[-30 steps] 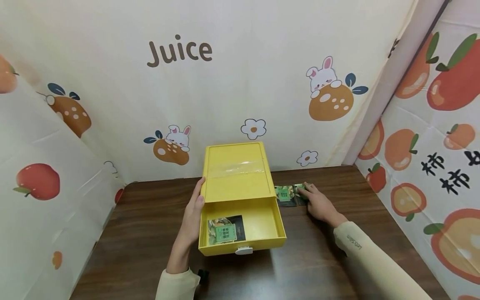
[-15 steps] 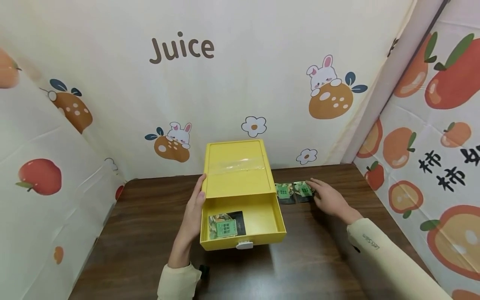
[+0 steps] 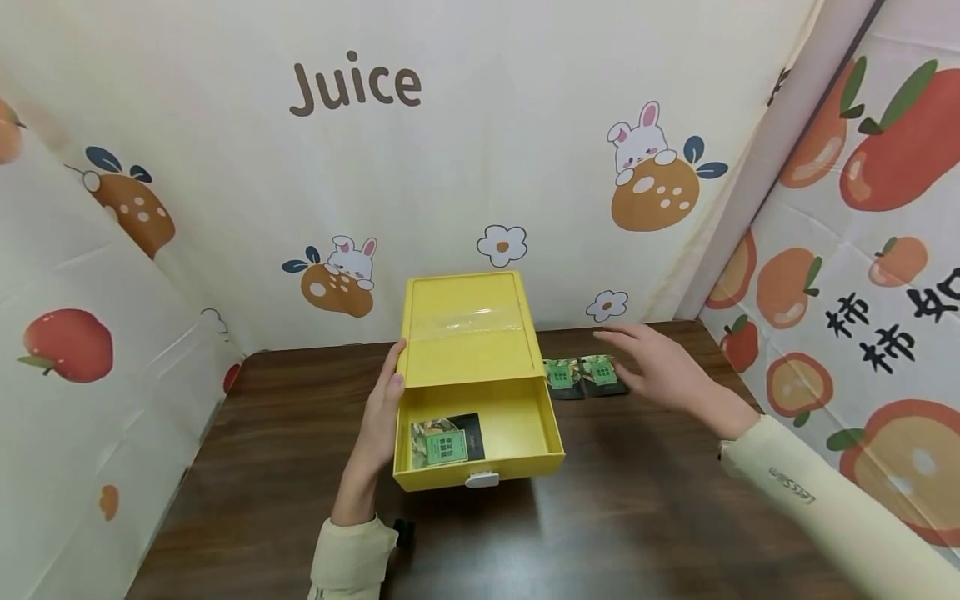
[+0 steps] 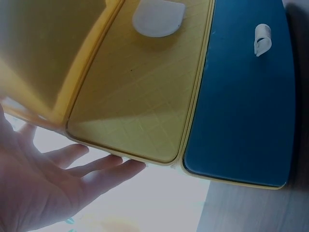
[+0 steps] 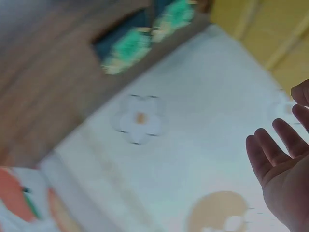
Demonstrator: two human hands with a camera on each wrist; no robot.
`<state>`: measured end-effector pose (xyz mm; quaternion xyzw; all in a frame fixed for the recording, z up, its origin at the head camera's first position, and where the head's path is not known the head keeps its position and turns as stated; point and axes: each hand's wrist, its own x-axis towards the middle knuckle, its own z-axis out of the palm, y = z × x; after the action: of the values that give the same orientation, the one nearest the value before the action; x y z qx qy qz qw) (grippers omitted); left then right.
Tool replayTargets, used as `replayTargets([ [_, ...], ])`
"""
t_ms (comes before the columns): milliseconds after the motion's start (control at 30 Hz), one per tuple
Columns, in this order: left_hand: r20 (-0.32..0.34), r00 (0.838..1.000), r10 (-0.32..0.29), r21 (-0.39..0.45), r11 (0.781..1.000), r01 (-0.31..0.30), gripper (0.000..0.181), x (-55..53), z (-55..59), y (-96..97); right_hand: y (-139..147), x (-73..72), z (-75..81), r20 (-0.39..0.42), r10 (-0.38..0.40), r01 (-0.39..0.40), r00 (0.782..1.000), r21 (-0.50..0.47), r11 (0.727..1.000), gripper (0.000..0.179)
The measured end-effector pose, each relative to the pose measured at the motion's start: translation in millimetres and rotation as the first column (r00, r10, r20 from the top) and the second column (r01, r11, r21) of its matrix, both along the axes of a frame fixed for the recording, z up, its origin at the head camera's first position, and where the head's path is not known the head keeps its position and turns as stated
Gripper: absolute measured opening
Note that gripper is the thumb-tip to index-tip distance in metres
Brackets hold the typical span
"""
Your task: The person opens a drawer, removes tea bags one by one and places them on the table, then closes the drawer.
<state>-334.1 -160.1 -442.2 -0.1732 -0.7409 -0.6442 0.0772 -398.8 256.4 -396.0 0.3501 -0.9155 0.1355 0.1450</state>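
A yellow drawer box (image 3: 472,333) stands against the backdrop, its top drawer (image 3: 517,467) pulled out. Inside that drawer, toward its left, lies a black and green printed packet (image 3: 447,442). My left hand (image 3: 378,421) rests along the box's left side, fingers extended against it; the left wrist view has those fingers (image 4: 104,169) at the box's edge. To the right of the box, two similar packets (image 3: 562,379) (image 3: 602,375) lie side by side on the table. My right hand (image 3: 667,367) is raised beside them, fingers loosely bent, holding nothing.
Below the open drawer, the left wrist view shows a yellow drawer front (image 4: 135,92) with a white handle (image 4: 158,18) and a blue drawer front (image 4: 241,106). Printed fabric (image 3: 450,167) hangs behind and on both sides of the dark wooden table (image 3: 285,483).
My right hand has lifted off the rightmost packet and drawn up and to the right. That packet stays on the table. My left hand keeps its place on the box.
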Motion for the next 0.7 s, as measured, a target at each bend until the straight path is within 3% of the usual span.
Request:
replayTargets([
  [133, -0.012, 1.0, -0.008, 0.002, 1.0, 0.008, 0.051, 0.8, 0.8, -0.3, -18.9, 11.2, 32.4, -0.138, 0.153, -0.159, 0.979, -0.032, 0.987, 0.05],
  [333, -0.028, 0.999, -0.02, 0.04, 0.999, 0.021, 0.051, 1.6, 1.9, 0.7, -53.7, 30.0, 68.0, -0.313, 0.338, -0.358, 0.888, -0.007, 0.934, 0.026],
  [567, -0.02, 0.998, -0.054, 0.073, 0.996, 0.055, 0.051, 1.0, 2.6, 4.1, -92.1, 47.4, 76.0, -0.369, 0.479, -0.497, 0.797, 0.052, 0.866, 0.019],
  [700, -0.017, 0.999, -0.038, 0.072, 0.997, 0.039, 0.051, 2.0, 3.0, 5.0, -122.1, 52.6, 73.4, -0.402, 0.576, -0.573, 0.711, 0.142, 0.807, 0.013],
])
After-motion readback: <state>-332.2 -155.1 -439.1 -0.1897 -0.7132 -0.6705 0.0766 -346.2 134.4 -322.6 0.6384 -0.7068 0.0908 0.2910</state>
